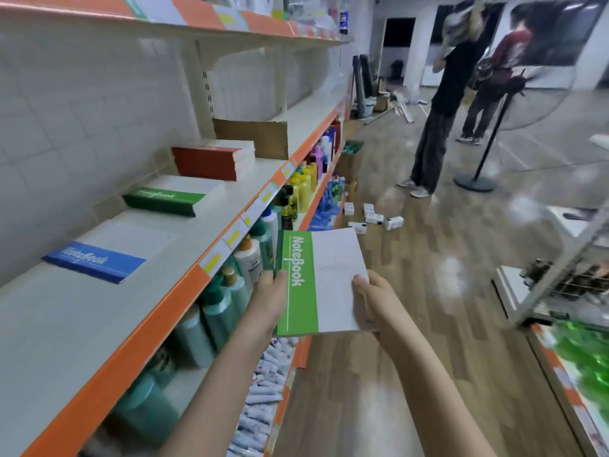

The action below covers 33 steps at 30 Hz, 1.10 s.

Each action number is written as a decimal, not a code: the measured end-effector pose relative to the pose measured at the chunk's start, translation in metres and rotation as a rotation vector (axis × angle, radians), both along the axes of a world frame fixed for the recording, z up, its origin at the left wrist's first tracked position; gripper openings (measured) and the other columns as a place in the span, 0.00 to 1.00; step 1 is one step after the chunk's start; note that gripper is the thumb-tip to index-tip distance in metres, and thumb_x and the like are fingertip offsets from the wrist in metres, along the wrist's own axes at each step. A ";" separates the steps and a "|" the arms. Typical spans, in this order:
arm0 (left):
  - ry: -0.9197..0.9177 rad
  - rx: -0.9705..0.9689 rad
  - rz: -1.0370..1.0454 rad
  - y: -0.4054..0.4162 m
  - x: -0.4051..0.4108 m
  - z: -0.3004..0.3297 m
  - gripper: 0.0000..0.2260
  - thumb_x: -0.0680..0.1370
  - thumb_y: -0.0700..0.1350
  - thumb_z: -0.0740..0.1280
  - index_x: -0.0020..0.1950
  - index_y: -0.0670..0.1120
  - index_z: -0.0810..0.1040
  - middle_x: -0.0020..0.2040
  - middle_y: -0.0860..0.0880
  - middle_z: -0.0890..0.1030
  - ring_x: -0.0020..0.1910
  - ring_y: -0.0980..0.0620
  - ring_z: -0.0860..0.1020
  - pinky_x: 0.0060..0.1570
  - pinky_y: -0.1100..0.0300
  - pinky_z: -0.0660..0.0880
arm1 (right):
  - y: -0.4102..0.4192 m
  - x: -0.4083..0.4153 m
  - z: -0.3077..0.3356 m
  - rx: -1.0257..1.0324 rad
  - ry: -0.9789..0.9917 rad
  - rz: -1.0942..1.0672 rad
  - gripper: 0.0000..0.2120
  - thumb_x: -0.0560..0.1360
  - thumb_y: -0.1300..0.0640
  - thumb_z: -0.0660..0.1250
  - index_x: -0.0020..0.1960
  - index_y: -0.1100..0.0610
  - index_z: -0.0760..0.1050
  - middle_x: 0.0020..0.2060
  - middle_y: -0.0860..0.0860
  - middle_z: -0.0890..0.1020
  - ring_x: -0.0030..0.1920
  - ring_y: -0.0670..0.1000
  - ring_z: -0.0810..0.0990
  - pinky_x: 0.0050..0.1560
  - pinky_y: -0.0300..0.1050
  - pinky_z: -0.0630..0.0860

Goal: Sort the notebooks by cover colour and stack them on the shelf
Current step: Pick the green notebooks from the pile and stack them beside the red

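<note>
Green-and-white paper notebook [321,282] is held flat over the aisle w/ left hand [270,300] and right hand [374,303] gripping its near edges, prob. bound for the green-spined stack [164,200] on the white orange-edged shelf [99,318], btw blue notebook [95,260] and red stack [214,159].

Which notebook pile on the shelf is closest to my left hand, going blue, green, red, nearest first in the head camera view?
From the left hand, which grips the green notebook:
1. Blue pile, near end of the shelf, to the hand's left.
2. Green pile, middle, farther along.
3. Red pile, farthest, beside the cardboard.
</note>
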<state>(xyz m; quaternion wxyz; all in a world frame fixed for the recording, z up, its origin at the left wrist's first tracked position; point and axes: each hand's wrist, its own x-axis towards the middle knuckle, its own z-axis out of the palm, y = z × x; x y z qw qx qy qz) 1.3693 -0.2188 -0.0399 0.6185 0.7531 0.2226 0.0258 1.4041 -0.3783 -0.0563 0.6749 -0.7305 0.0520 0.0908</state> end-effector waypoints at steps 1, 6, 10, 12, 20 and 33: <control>-0.007 0.001 -0.009 -0.003 0.013 -0.001 0.14 0.82 0.47 0.54 0.57 0.41 0.74 0.51 0.42 0.79 0.47 0.45 0.79 0.40 0.58 0.74 | -0.003 0.012 -0.001 -0.007 -0.001 -0.008 0.08 0.80 0.60 0.55 0.52 0.58 0.72 0.43 0.53 0.79 0.41 0.50 0.76 0.39 0.40 0.70; -0.024 0.008 -0.022 -0.006 0.085 0.002 0.12 0.82 0.48 0.53 0.50 0.44 0.74 0.49 0.43 0.79 0.46 0.47 0.79 0.41 0.56 0.75 | -0.009 0.079 0.003 -0.013 -0.005 -0.004 0.08 0.80 0.58 0.55 0.52 0.55 0.73 0.49 0.53 0.80 0.48 0.53 0.78 0.44 0.43 0.72; -0.028 -0.013 0.000 -0.001 0.135 0.010 0.12 0.82 0.48 0.53 0.54 0.44 0.72 0.49 0.43 0.79 0.45 0.47 0.78 0.42 0.57 0.73 | -0.004 0.134 0.016 -0.055 0.004 0.031 0.08 0.80 0.56 0.54 0.49 0.52 0.72 0.49 0.51 0.80 0.49 0.53 0.78 0.40 0.42 0.73; -0.029 -0.018 0.010 0.004 0.161 0.016 0.12 0.82 0.48 0.54 0.54 0.44 0.74 0.50 0.43 0.80 0.48 0.45 0.80 0.48 0.52 0.75 | 0.001 0.161 0.023 -0.050 -0.005 0.044 0.08 0.80 0.56 0.54 0.50 0.52 0.72 0.48 0.50 0.80 0.48 0.52 0.78 0.37 0.41 0.72; -0.086 -0.011 0.120 0.039 0.221 0.030 0.12 0.82 0.44 0.54 0.52 0.39 0.75 0.42 0.44 0.80 0.40 0.47 0.79 0.40 0.57 0.74 | 0.040 0.232 0.038 -0.037 -0.040 0.132 0.10 0.80 0.56 0.55 0.57 0.55 0.73 0.54 0.53 0.80 0.54 0.55 0.78 0.51 0.48 0.73; -0.209 -0.001 0.602 0.133 0.235 0.054 0.12 0.83 0.46 0.55 0.44 0.46 0.74 0.40 0.47 0.80 0.36 0.52 0.78 0.31 0.61 0.70 | 0.173 0.314 0.062 -0.001 -0.149 0.548 0.08 0.80 0.55 0.57 0.46 0.53 0.74 0.45 0.48 0.79 0.47 0.51 0.77 0.45 0.45 0.71</control>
